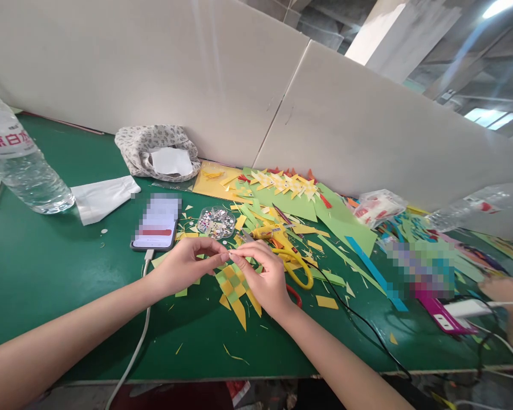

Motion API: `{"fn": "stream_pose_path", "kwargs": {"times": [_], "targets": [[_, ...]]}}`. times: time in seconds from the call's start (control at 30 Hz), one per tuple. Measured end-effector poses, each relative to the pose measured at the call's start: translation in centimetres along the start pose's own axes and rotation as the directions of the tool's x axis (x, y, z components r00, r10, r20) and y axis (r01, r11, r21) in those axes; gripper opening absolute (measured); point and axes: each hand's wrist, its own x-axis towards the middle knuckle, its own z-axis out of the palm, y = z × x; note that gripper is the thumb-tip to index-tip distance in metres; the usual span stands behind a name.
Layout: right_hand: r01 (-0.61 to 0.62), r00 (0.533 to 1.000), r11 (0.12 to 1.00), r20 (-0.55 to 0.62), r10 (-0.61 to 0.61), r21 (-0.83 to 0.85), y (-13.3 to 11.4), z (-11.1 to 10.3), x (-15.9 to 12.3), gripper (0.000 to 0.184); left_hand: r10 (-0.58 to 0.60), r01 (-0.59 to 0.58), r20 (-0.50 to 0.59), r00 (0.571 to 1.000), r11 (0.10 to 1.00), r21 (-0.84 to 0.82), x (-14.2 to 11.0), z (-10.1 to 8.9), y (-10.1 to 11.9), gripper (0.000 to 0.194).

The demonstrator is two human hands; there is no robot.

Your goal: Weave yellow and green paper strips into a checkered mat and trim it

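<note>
Head view: I see left hand and right hand meeting, thumbs and forefingers pinched closed, tip to tip; cannot tell what sits between. Woven yellow-green paper piece lies just below fingertips, on table, partly behind right hand. Clear container just beyond fingertips. Yellow-handled scissors right of right fingers. Phone left of left fingers.

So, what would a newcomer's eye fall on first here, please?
Probably the left fingers and right fingers, close together near the middle, by a yellow-green woven paper piece. Next, perhaps, the spiky checkered paper pieces towards the grey panel, and the large water bottle at far left.
</note>
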Motion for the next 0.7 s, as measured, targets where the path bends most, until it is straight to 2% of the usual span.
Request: {"fn": "stream_pose_path", "kwargs": {"times": [0.2,0.33,0.43,0.53,0.6,0.7], "targets": [[-0.207,0.977,0.957,-0.003,0.212,0.201,-0.7,0.0,0.1,0.008,0.045,-0.045,-0.008,0.999,0.999,0.007,-0.2,0.1,0.4,0.023],[-0.232,0.970,0.953,-0.032,0.242,0.196,-0.8,-0.5,0.4,0.008,0.063,-0.056,-0.063,0.996,0.993,0.106,-0.1,-0.2,0.3,0.022],[-0.128,0.992,0.991,-0.011,0.129,0.035,-0.2,-0.8,0.1,0.009,0.109,-0.073,-0.135,0.985,0.967,0.245,0.0,-0.5,0.0,0.017],[0.035,0.996,0.990,0.085,-0.023,-0.140,0.6,-0.4,-0.5,0.012,0.276,-0.177,-0.175,0.945,0.883,0.435,0.1,-0.6,-0.4,0.001],[0.125,0.986,0.964,0.140,-0.093,-0.237,1.0,0.0,-0.9,0.015,0.366,-0.241,-0.144,0.919,0.814,0.529,0.1,-0.6,-0.5,0.011],[0.207,0.970,0.893,0.206,-0.132,-0.400,1.4,0.6,-1.1,0.015,0.366,-0.253,-0.074,0.928,0.761,0.597,-0.2,-0.6,-0.4,0.021]]}}
